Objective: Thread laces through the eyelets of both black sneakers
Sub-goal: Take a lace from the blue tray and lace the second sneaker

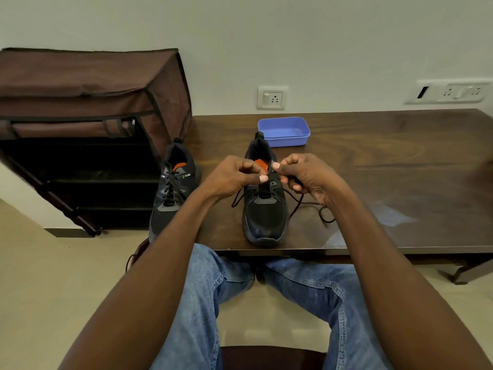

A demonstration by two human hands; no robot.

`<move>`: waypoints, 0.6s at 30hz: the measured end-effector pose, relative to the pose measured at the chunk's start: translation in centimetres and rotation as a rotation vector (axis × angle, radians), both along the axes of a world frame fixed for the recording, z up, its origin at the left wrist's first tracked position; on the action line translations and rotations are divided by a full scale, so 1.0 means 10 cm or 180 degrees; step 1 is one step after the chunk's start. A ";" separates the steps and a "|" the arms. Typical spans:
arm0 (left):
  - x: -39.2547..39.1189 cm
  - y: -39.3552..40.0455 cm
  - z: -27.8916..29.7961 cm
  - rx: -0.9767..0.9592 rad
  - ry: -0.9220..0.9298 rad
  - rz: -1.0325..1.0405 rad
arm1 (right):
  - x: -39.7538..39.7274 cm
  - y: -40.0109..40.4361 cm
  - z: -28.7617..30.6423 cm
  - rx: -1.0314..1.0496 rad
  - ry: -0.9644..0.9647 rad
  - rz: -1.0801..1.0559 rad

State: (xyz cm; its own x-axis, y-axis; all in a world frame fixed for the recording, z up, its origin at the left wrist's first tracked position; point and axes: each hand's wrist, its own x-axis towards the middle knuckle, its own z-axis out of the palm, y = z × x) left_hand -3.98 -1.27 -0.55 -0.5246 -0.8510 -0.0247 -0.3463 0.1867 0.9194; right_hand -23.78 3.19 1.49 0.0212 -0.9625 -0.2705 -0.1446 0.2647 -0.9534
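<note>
Hands pinch lace over rt sneaker.

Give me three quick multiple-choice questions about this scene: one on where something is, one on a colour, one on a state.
1. Where is the tub?
A. on the floor
B. on the table behind the right shoe
C. inside the rack

2. What colour is the tub?
A. red
B. green
C. blue

3. Which shoe is fully laced?
A. the left shoe
B. the right shoe
C. neither

Answers:
1 B: it sits on the table past the shoe's heel.
2 C: its walls are plainly blue.
3 A: its lace crisscrosses up, while both hands work the right shoe's loose lace.
</note>
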 end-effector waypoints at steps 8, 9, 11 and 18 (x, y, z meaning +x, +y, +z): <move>0.16 -0.09 0.08 0.0459 0.1789 0.2302 | -0.26 -0.08 -0.06 -0.0051 -0.0040 -0.0364; 0.18 -0.11 0.08 0.0496 0.1878 0.2490 | -0.27 -0.08 -0.06 -0.0050 0.0012 -0.0395; 0.20 -0.11 0.05 0.0342 0.1299 0.2856 | -0.27 -0.08 -0.09 -0.0071 0.0320 -0.0480; 0.20 -0.02 -0.05 -0.1072 -0.2155 0.2561 | -0.11 -0.11 -0.12 -0.0009 0.0707 -0.0323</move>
